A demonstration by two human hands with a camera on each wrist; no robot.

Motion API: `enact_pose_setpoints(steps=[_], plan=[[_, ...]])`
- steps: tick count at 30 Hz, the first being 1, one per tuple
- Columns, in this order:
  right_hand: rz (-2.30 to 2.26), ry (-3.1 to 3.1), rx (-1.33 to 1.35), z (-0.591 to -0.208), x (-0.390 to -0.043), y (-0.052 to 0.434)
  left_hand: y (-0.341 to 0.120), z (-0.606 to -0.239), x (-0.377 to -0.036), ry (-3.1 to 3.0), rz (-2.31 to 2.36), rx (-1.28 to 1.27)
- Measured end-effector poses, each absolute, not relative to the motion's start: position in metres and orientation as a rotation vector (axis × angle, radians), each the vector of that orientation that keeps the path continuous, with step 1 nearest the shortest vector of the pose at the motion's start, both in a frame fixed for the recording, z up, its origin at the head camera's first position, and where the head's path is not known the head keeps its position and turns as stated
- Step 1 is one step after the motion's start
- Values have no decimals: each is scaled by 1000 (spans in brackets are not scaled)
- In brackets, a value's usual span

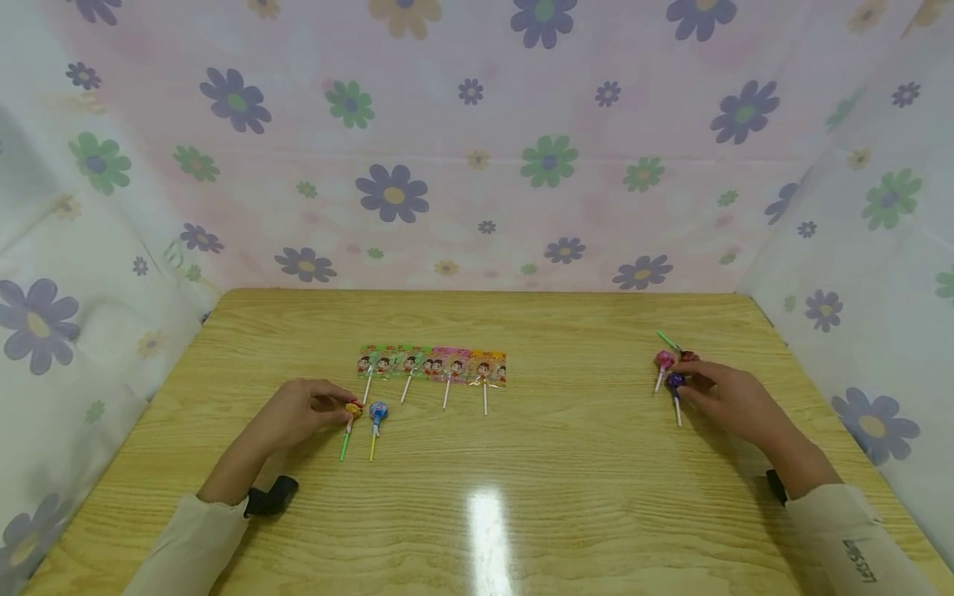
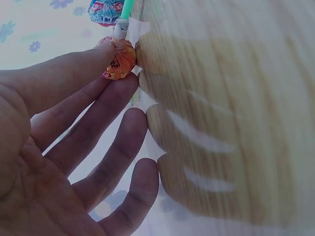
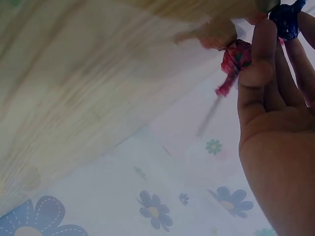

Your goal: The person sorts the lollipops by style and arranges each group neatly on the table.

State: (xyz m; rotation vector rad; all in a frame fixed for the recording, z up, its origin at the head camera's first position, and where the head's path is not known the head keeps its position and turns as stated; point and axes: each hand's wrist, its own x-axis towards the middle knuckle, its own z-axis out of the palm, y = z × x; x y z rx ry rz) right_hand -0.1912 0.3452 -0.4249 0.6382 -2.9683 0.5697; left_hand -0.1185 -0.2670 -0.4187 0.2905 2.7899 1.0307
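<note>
I wear long cream sleeves on both arms, and the right sleeve (image 1: pixel 857 542) carries small dark lettering. A black strap with a camera sits at each wrist; my fingers (image 2: pixel 106 105) are bare.

A wooden table (image 1: pixel 566 497) is seen. A row of flat lollipops (image 1: pixel 432 365) is laid at its middle; an orange lollipop (image 1: pixel 353 410) and a blue lollipop (image 1: pixel 378 411) are placed just before it. A pink lollipop (image 1: pixel 663 361) and a purple lollipop (image 1: pixel 675 382) are laid at the right.
</note>
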Motion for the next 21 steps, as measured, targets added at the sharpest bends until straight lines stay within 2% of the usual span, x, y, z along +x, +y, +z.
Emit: enact_pose_setpoints(steps=[21], plan=[[707,-3056,572,-428,-194,348,-267,-418,-118,2801,1022,284]])
